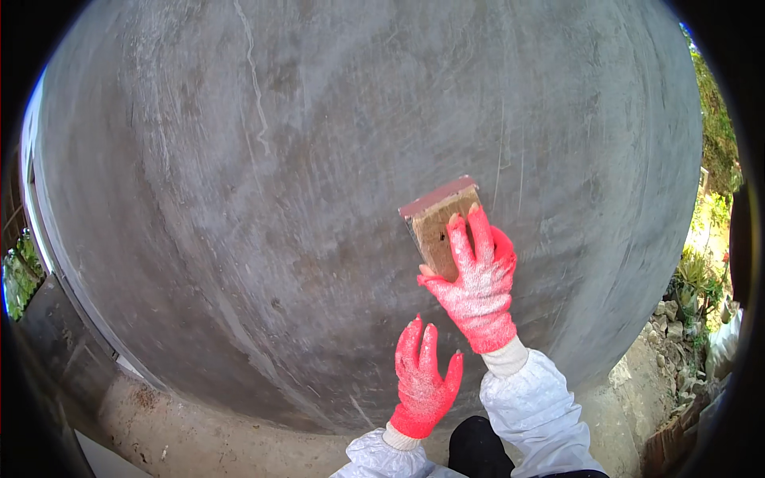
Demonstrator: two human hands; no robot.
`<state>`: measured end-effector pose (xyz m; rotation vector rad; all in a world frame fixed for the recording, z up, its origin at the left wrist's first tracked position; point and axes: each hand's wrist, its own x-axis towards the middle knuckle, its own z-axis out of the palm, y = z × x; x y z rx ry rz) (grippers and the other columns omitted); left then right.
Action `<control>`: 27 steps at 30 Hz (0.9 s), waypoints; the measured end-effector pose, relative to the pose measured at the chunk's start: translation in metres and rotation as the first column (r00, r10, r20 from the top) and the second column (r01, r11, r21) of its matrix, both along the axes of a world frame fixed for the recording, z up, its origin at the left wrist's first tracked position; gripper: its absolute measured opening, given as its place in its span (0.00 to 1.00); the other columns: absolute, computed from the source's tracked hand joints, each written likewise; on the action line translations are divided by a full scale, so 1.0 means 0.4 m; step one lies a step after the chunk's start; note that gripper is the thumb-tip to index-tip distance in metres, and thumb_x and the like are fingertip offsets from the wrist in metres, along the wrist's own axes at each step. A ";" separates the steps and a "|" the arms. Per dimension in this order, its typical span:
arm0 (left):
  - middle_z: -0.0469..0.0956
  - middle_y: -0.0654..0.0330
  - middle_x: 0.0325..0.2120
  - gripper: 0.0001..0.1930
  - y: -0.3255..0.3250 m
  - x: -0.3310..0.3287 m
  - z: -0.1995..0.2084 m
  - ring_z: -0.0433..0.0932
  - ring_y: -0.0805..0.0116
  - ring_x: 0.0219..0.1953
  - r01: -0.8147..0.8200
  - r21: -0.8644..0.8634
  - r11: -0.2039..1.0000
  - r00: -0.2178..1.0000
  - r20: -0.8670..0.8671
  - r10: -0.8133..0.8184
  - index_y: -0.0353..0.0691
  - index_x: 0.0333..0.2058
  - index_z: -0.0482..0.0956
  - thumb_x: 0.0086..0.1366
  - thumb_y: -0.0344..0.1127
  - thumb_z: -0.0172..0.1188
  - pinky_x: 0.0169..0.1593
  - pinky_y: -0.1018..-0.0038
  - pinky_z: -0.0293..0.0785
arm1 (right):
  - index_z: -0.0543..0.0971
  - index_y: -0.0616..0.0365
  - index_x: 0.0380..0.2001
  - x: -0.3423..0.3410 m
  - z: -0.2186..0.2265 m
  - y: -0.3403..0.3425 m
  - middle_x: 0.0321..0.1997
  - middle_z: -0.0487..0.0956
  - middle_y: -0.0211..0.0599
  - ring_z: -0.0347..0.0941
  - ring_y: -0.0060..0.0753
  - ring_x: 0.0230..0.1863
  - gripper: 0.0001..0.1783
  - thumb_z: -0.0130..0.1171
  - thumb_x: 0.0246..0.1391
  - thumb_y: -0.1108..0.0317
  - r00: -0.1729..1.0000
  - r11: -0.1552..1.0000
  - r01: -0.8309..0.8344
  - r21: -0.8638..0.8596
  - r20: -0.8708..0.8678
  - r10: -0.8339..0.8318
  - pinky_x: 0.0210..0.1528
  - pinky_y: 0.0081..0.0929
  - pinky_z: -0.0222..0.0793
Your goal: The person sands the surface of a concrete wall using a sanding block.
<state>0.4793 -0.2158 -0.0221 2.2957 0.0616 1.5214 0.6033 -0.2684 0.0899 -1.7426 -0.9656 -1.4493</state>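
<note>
A wooden sanding block with reddish sandpaper folded over its far edge lies against the grey plastered wall. My right hand, in a dusty red glove with bare fingertips, grips the block, its fingers laid over the wood. Lower down and to the left, my left hand wears a matching glove. Its fingers are spread and hold nothing; whether they touch the wall I cannot tell. Pale streaks and scratches mark the wall's surface.
Below the wall runs a dusty concrete floor, with my dark-clad knee at the bottom. Rubble and plants stand at the right edge. A dark panel leans at the far left, near a pale vertical edge.
</note>
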 end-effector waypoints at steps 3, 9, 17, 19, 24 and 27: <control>0.57 0.31 0.64 0.46 -0.030 0.052 -0.173 0.58 0.30 0.65 -0.016 0.004 1.000 0.990 -0.140 0.016 0.27 0.64 0.57 0.52 0.38 0.73 0.66 0.42 0.56 | 0.75 0.45 0.56 0.016 -0.286 -0.032 0.65 0.66 0.32 0.65 0.54 0.54 0.44 0.78 0.31 0.49 1.000 0.995 -0.008 -0.097 -0.013 0.006 0.50 0.52 0.68; 0.58 0.30 0.63 0.43 -0.024 0.179 -0.117 0.60 0.30 0.65 0.042 -0.005 0.999 0.977 0.207 -0.040 0.26 0.64 0.57 0.55 0.38 0.67 0.65 0.41 0.58 | 0.72 0.48 0.61 0.000 -0.172 -0.038 0.70 0.62 0.38 0.67 0.56 0.54 0.47 0.77 0.34 0.52 0.999 0.987 0.007 -0.162 -0.048 -0.015 0.51 0.52 0.67; 0.58 0.40 0.66 0.36 0.024 0.275 0.131 0.58 0.34 0.68 -0.256 0.122 0.959 0.931 0.300 0.210 0.33 0.63 0.61 0.58 0.42 0.61 0.68 0.42 0.56 | 0.75 0.53 0.59 0.002 0.018 -0.056 0.70 0.65 0.45 0.72 0.54 0.53 0.29 0.64 0.51 0.70 0.990 0.989 -0.121 -0.090 -0.081 0.114 0.53 0.44 0.72; 0.61 0.43 0.63 0.34 0.027 0.264 0.048 0.60 0.35 0.65 -0.380 0.206 0.902 0.917 0.211 0.338 0.38 0.62 0.63 0.59 0.42 0.62 0.63 0.42 0.62 | 0.77 0.56 0.56 -0.027 -0.055 -0.064 0.68 0.67 0.47 0.73 0.55 0.53 0.26 0.62 0.51 0.71 0.986 0.982 -0.145 -0.121 -0.094 0.134 0.54 0.45 0.73; 0.59 0.45 0.65 0.37 0.029 0.223 0.008 0.63 0.33 0.60 -0.399 0.097 0.912 0.896 0.251 0.366 0.43 0.62 0.65 0.55 0.47 0.68 0.56 0.43 0.66 | 0.77 0.56 0.55 -0.057 -0.136 -0.152 0.66 0.68 0.50 0.72 0.56 0.56 0.32 0.64 0.41 0.79 0.937 0.941 -0.302 -0.155 -0.230 0.263 0.57 0.46 0.71; 0.55 0.44 0.68 0.42 0.047 0.205 0.275 0.62 0.35 0.61 -0.371 0.172 0.913 0.897 0.320 0.304 0.46 0.65 0.64 0.53 0.46 0.70 0.58 0.45 0.66 | 0.78 0.60 0.54 -0.049 -0.079 -0.192 0.67 0.67 0.45 0.71 0.43 0.62 0.29 0.53 0.47 0.90 0.747 0.834 -0.516 0.197 -0.372 0.550 0.49 0.31 0.79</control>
